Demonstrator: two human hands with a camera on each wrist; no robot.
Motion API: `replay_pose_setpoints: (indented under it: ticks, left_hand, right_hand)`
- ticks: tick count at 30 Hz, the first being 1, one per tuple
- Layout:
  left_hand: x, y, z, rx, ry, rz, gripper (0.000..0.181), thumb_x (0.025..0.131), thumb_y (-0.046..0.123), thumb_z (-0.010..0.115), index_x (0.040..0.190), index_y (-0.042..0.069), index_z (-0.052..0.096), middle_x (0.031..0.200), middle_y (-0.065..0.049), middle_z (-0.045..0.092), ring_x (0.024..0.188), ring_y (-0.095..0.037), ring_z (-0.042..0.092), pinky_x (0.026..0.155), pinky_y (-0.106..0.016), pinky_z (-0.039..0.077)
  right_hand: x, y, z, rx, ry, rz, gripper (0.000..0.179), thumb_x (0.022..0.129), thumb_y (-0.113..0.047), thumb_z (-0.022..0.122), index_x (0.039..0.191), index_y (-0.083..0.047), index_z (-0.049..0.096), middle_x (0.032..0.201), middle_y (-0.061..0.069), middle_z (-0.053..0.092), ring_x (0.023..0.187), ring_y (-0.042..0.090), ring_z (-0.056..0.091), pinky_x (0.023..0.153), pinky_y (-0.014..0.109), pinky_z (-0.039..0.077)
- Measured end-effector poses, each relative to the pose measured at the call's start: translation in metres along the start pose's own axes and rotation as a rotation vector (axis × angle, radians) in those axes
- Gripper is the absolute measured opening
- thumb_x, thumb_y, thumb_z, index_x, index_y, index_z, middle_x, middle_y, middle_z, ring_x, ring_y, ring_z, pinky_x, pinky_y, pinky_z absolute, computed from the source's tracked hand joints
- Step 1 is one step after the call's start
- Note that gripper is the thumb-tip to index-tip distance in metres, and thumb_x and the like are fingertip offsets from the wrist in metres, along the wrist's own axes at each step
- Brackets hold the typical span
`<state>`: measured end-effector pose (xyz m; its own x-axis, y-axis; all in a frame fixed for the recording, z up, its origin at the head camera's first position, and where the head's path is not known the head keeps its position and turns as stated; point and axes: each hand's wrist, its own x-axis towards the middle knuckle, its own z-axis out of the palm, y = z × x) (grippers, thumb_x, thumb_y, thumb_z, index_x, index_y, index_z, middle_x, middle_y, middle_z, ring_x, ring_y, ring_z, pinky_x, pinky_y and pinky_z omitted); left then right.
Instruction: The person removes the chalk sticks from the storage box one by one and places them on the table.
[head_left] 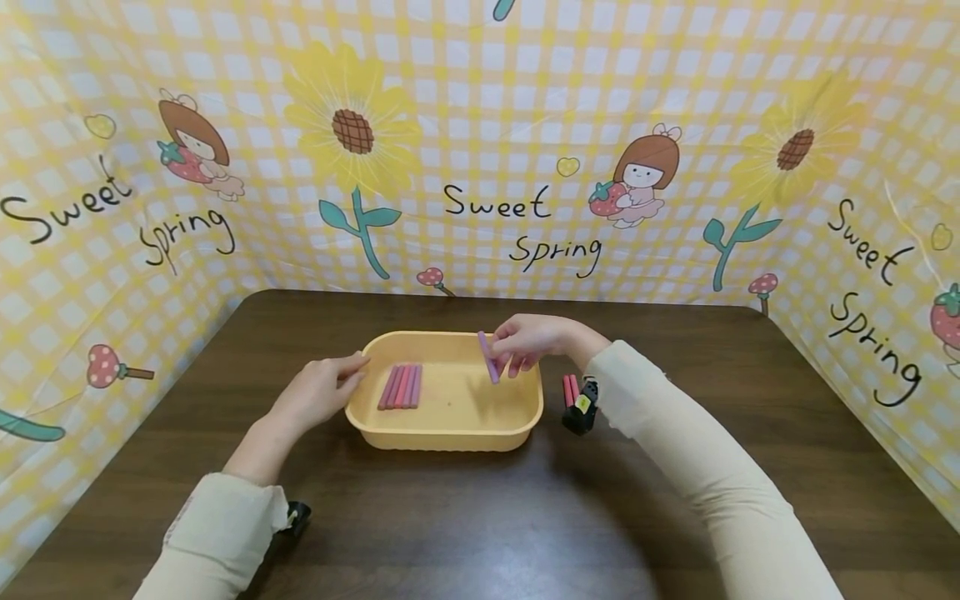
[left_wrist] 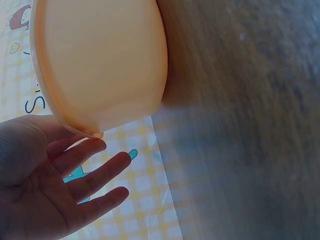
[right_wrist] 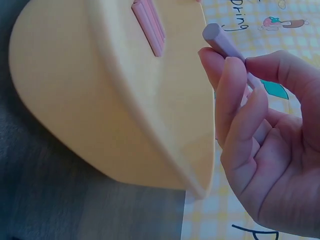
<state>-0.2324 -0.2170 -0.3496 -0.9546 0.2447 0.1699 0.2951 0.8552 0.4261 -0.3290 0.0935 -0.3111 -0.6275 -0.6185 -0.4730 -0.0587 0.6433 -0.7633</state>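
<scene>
A yellow plastic tray stands on the table between both hands. My left hand pinches its left rim, and the other fingers spread out below in the left wrist view. Above the tray's right part, my right hand holds a purple chalk-like stick between thumb and fingertips; its flat round end shows in the right wrist view. Inside the tray at the left, several pink and purple sticks lie side by side in a row.
Right of the tray, pink sticks lie on the dark wooden table, partly hidden by the black wrist camera. A yellow checked cloth with cartoon prints rises behind the table and along its sides.
</scene>
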Motion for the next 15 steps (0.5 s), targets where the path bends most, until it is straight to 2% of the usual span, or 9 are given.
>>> replay_pose_setpoints:
  ticks: [9,15]
  left_hand:
    - [0.0,0.0,0.0,0.0,-0.001,-0.003,0.035,0.093,0.011,0.052,0.125,-0.002,0.057,0.13,-0.024,0.053,0.115,-0.04,0.056,0.083,-0.047,0.051]
    - [0.0,0.0,0.0,0.003,-0.001,0.001,0.034,0.093,0.01,0.053,0.124,-0.002,0.058,0.129,-0.025,0.053,0.114,-0.04,0.057,0.077,-0.042,0.051]
  right_hand:
    - [-0.013,0.009,0.0,0.022,0.012,-0.017,0.022,0.095,-0.025,0.05,0.099,-0.006,0.061,0.082,-0.001,0.065,0.064,0.009,0.059,0.056,0.02,0.044]
    - [-0.02,0.014,-0.001,0.037,0.016,-0.022,0.023,0.095,-0.025,0.051,0.097,-0.005,0.061,0.083,0.0,0.065,0.064,0.01,0.059,0.056,0.02,0.045]
